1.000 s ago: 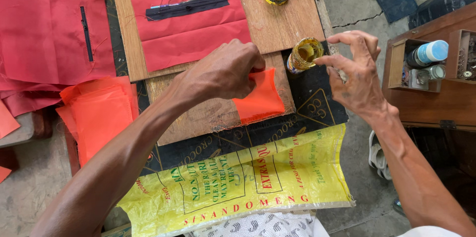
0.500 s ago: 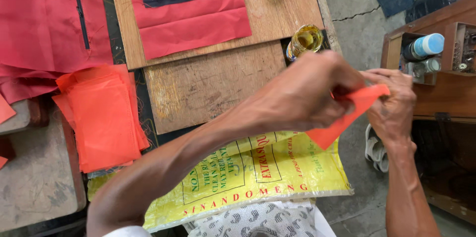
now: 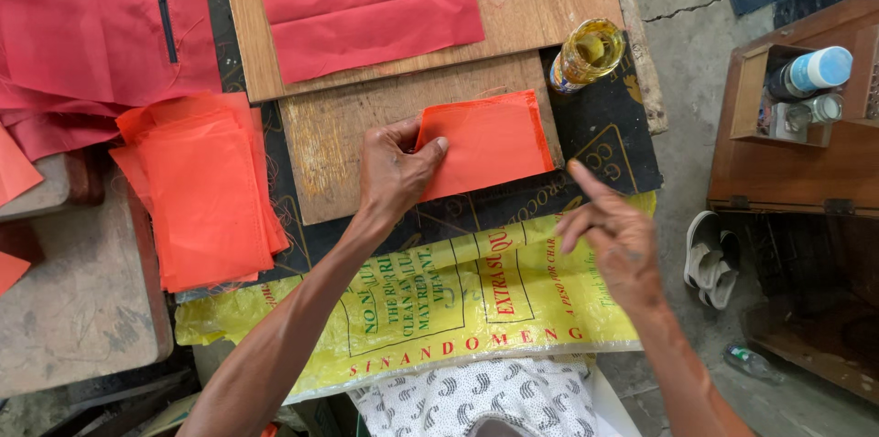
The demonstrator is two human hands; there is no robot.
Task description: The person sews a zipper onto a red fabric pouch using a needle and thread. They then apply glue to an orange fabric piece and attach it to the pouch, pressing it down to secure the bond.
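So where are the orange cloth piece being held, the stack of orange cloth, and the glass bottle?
Orange rectangular cloth piece (image 3: 490, 142): head view, the middle of the fabric.
Stack of orange cloth pieces (image 3: 206, 194): head view, the top sheet's centre.
Glass bottle of yellowish liquid (image 3: 586, 53): head view, the bottle's body.

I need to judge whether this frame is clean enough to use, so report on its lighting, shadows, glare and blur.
Head view: soft, even daylight; only faint shadows under the left hand and the orange fabric piece; small glints on the glass bottle and the yellow plastic sack; the right hand is slightly soft, the rest sharp; no obvious edge bending.
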